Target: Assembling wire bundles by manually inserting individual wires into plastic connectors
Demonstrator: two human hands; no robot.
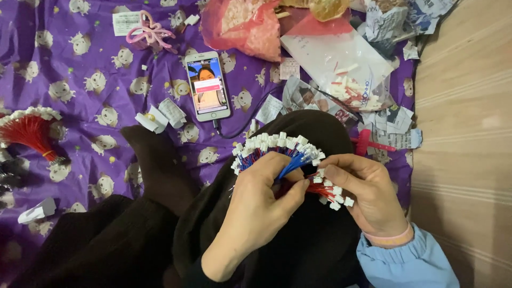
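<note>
1. Head view, as I see it remotely: both hands meet over a dark-clothed lap, above a purple cloth [80,106] printed with pale animals.
2. My left hand [261,200] is closed around a fan of blue-and-red wires [277,149] tipped with white plugs.
3. My right hand [362,189] pinches a smaller red bundle [328,191], touching the fan.
4. A phone [207,86] lies on the cloth beyond the hands, screen lit, cable attached.
5. A clear bag [346,69] of white plugs lies to the right of the phone.
6. Another red bundle [29,128] lies far left.
</note>
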